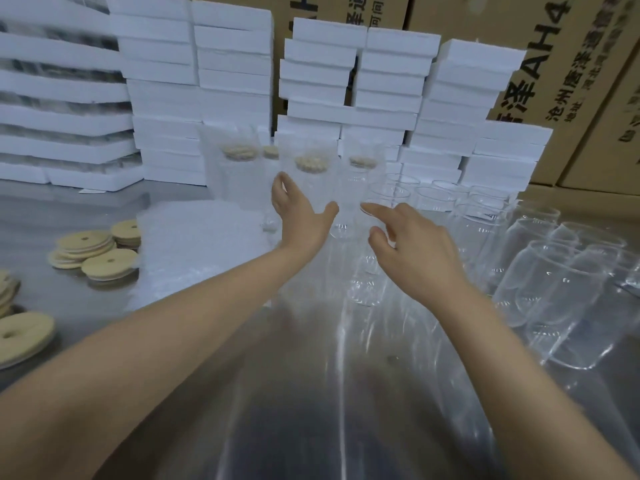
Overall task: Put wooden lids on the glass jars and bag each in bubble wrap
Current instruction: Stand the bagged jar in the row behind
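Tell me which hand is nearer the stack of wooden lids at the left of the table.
Left. The left hand hovers mid-table, to the right of the lids, past the bubble wrap; the right hand is farther right, by the bare jars.

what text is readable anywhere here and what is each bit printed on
"泽AH4": large black print on the brown cardboard carton at right, running sideways.
"沧州唐泽通": smaller line beside it, end cut off.
"泽通": second brown carton, top centre, cut off.
Other small lines: too blurred.
White foam slabs, round wooden lids: none.
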Tool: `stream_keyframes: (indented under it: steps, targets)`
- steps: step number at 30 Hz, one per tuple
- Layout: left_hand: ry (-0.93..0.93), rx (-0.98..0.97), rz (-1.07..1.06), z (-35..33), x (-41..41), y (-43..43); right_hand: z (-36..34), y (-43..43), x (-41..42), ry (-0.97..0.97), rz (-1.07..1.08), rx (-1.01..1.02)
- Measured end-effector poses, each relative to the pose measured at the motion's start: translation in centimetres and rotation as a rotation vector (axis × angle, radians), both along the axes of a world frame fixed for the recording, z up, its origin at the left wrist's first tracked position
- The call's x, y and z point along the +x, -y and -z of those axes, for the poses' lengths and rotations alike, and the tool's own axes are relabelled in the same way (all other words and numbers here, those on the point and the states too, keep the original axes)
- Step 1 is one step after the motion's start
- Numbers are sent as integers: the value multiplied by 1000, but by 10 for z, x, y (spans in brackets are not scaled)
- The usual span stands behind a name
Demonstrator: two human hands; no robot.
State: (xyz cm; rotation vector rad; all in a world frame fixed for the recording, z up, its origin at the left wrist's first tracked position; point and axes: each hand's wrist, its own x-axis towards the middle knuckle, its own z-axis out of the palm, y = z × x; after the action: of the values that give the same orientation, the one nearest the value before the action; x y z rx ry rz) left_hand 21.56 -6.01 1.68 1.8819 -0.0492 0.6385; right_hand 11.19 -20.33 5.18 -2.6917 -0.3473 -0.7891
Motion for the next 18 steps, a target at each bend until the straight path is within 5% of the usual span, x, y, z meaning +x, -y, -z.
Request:
stream_keyframes:
  steps: [8, 13, 16, 18]
  targets:
    - [83, -1, 363, 44, -121, -46, 2, -55, -10, -31, -141, 129]
    - [100, 157, 263, 50, -131, -66, 38, -72, -19, 18, -384, 264]
    - [76, 139, 255, 54, -135, -70, 65, -73, -15, 82, -363, 376]
    - [67, 114, 248, 54, -135, -72, 74, -73, -11, -52, -338, 502]
